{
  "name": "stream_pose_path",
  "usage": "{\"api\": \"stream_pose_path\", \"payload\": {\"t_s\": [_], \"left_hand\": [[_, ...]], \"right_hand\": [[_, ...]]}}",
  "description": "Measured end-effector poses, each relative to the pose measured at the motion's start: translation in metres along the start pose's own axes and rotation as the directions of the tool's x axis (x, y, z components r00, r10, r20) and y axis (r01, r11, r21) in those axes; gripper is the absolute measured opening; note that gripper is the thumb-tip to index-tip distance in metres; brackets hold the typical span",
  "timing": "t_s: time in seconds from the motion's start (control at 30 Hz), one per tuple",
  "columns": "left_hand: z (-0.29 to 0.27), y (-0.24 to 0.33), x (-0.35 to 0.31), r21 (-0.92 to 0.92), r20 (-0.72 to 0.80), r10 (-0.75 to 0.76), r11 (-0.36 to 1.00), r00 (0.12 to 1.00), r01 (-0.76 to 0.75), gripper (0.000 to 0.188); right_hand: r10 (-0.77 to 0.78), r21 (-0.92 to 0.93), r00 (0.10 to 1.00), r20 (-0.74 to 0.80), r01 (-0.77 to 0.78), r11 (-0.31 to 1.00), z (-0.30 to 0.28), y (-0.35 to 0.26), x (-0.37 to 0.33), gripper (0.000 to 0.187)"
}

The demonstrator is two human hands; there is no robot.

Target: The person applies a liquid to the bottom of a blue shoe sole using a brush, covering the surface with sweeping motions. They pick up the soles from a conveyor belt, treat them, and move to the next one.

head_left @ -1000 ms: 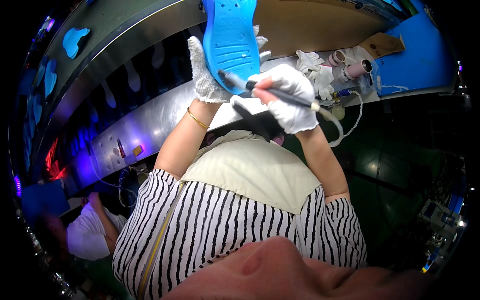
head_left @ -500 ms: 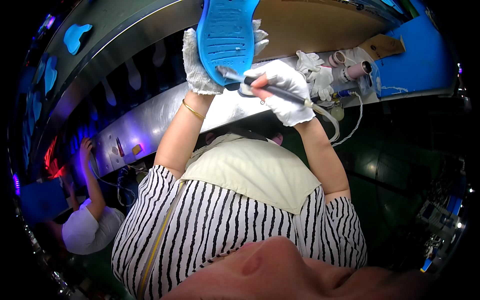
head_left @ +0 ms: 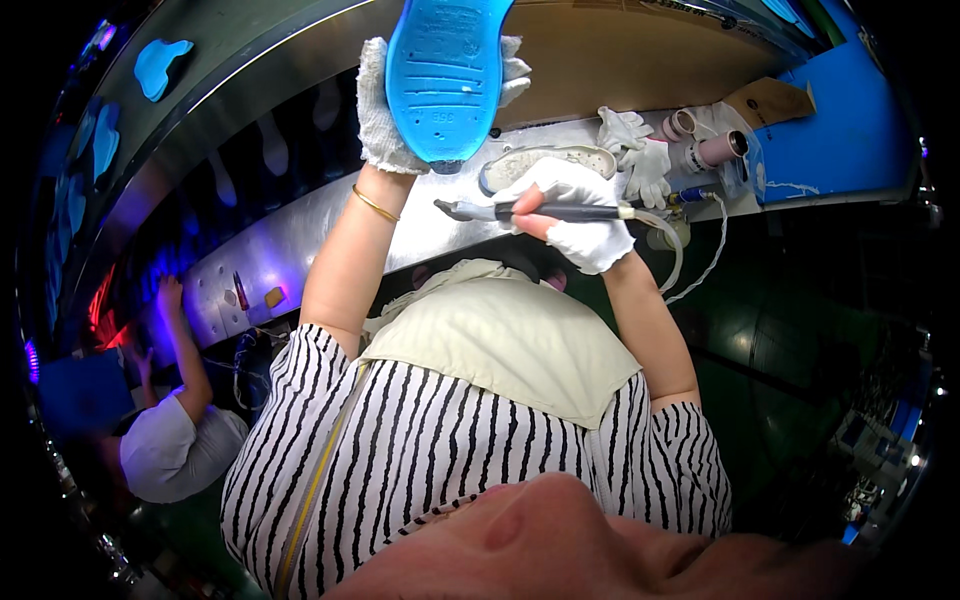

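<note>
My left hand [head_left: 385,115], in a white knit glove with bare wrist and a gold bangle, grips a blue shoe sole [head_left: 445,80] upright at the top of the view. Some of its fingers wrap round the sole's right edge. In a partly torn white glove, my right hand [head_left: 580,205] holds a dark-handled brush [head_left: 472,211] level, bristles pointing left. A pale hose runs from the handle's end. The brush tip is apart from the sole, below it. Partly behind my right hand lies a whitish, sole-shaped oval piece [head_left: 535,160]; its exact kind is unclear.
White gloves [head_left: 648,165] and a pink cylinder [head_left: 722,148] sit to the right on the metal bench [head_left: 420,225]. Brown cardboard [head_left: 620,65] stands behind. At left, a belt carries blue pieces [head_left: 160,68]. Another person [head_left: 180,445] works at lower left.
My right hand has drawn the brush down, away from the sole, and turned it level. My left hand has shifted slightly up and left with the sole. The whitish oval piece is more exposed.
</note>
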State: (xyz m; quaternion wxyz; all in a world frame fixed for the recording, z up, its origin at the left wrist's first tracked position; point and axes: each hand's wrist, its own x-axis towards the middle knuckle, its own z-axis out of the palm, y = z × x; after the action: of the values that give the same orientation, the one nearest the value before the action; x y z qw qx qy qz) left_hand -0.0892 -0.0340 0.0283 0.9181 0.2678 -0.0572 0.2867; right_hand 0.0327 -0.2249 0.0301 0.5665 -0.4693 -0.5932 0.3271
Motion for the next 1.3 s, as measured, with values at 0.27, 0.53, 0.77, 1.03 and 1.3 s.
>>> {"api": "stream_pose_path", "payload": {"t_s": [0.27, 0.53, 0.77, 1.03, 1.3], "left_hand": [[0.007, 0.005, 0.006, 0.149, 0.079, -0.204, 0.970, 0.976, 0.190, 0.089], [0.012, 0.010, 0.012, 0.527, -0.360, -0.084, 0.803, 0.929, 0.277, 0.049], [0.022, 0.007, 0.016, 0.560, -0.375, -0.259, 0.702, 0.890, 0.441, 0.040], [0.028, 0.011, 0.021, 0.609, -0.413, -0.407, 0.541, 0.815, 0.580, 0.051], [0.008, 0.006, 0.027, 0.654, -0.306, -0.398, 0.572, 0.865, 0.495, 0.055]], "right_hand": [[-0.303, -0.202, 0.953, -0.027, 0.292, 0.935, 0.000, -0.013, 0.034, 0.015], [-0.077, -0.312, 0.988, 0.134, 0.115, 0.943, -0.007, -0.003, 0.047, 0.015], [0.031, 0.019, 0.986, 0.162, -0.035, 0.999, -0.033, -0.018, 0.050, 0.012], [0.124, -0.387, 0.961, 0.249, -0.019, 0.922, -0.045, -0.011, 0.049, 0.014], [0.165, -0.205, 0.971, 0.172, -0.129, 0.970, -0.047, -0.012, 0.054, 0.014]]}}
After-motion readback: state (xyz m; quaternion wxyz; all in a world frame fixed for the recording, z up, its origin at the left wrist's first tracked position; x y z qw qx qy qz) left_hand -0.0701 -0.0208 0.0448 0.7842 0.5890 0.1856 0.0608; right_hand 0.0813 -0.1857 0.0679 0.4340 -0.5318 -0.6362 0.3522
